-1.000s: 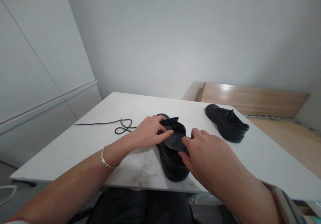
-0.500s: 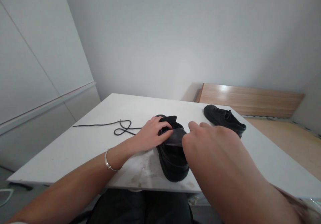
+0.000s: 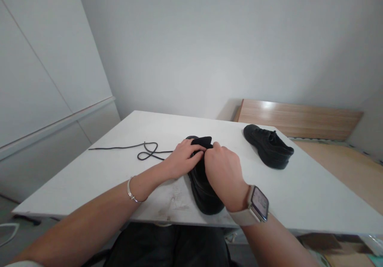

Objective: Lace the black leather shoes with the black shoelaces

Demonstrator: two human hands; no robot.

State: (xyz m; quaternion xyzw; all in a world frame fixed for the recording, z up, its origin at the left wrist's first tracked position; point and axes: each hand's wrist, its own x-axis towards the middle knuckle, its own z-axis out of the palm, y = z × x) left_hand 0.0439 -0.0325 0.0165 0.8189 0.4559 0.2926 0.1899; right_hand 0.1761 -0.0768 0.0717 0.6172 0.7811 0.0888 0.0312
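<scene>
The shoe (image 3: 206, 200) stands on the worktop (image 3: 299, 197), lower centre of the frame. The left hand (image 3: 183, 160) has fingers clamped on it beside the tongue (image 3: 204, 141); the right hand (image 3: 223, 169) curls over it, its grip impossible to tell. A lace (image 3: 153, 152) lies centre-left, another shoe (image 3: 267, 147) centre-right.

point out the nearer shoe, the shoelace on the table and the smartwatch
Nearer shoe (image 3: 206, 196): head view, on its heel end.
Shoelace (image 3: 153, 153): head view, where it crosses itself.
Smartwatch (image 3: 260, 202): head view, on its screen.
</scene>
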